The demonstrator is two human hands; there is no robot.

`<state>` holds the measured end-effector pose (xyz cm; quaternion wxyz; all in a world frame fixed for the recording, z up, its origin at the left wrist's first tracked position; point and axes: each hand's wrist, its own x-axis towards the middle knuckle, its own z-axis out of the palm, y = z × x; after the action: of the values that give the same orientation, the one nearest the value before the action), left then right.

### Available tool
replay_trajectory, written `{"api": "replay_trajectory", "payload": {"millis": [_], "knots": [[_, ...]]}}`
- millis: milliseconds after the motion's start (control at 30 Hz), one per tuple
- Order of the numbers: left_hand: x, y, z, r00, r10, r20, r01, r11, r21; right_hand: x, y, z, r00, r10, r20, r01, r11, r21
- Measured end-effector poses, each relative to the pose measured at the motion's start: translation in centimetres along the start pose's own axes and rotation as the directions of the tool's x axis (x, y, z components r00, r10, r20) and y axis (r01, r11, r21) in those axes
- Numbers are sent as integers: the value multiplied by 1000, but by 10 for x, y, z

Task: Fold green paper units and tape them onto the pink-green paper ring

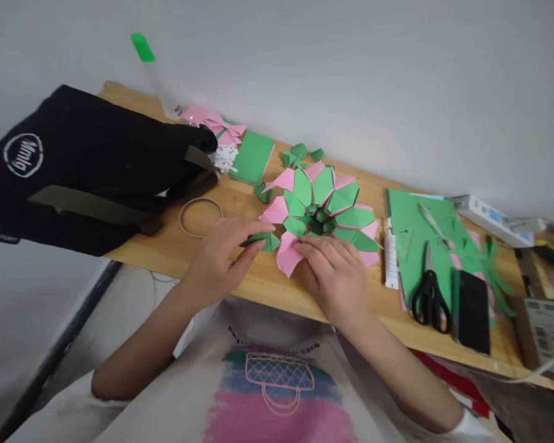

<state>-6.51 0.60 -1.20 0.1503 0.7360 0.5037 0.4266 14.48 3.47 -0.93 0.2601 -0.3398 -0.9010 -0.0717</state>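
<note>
A ring of folded green and pink paper pieces, an origami wreath point(323, 184), lies on the wooden table in front of me. My right hand point(335, 271) grips its near edge beside a pink paper petal point(288, 255), and the fingers partly cover that spot. Between thumb and fingers of my left hand point(219, 261) is a folded green paper piece point(268, 241), just left of the wreath's near side. Whether that piece touches the wreath I cannot tell. Several loose green folded pieces point(299, 154) lie behind the wreath.
A black bag point(96, 154) covers the table's left end, with a tape ring point(200, 216) beside it. Green paper squares point(253, 157) lie at the back. To the right are a glue tube point(390, 255), scissors point(429, 295), a phone point(472, 312), a craft knife point(434, 224) and a power strip point(493, 218).
</note>
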Motion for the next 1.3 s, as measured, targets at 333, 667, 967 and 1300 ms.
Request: {"api": "replay_trajectory", "payload": {"millis": [333, 667, 967, 1300], "knots": [[0, -4, 2, 1000, 4, 17, -4, 1000, 9, 0, 0, 1, 1000, 8, -17, -8, 1000, 22], [1, 0, 3, 997, -2, 75, -4, 997, 79, 2, -1, -1, 1000, 9, 1, -10, 999, 31], [0, 0, 9, 996, 20, 84, -31, 991, 129, 1, 0, -2, 1000, 13, 18, -14, 1000, 27], [5, 3, 9, 994, 39, 107, -57, 985, 165, 1, 0, -1, 1000, -2, 19, 2, 1000, 15]]}}
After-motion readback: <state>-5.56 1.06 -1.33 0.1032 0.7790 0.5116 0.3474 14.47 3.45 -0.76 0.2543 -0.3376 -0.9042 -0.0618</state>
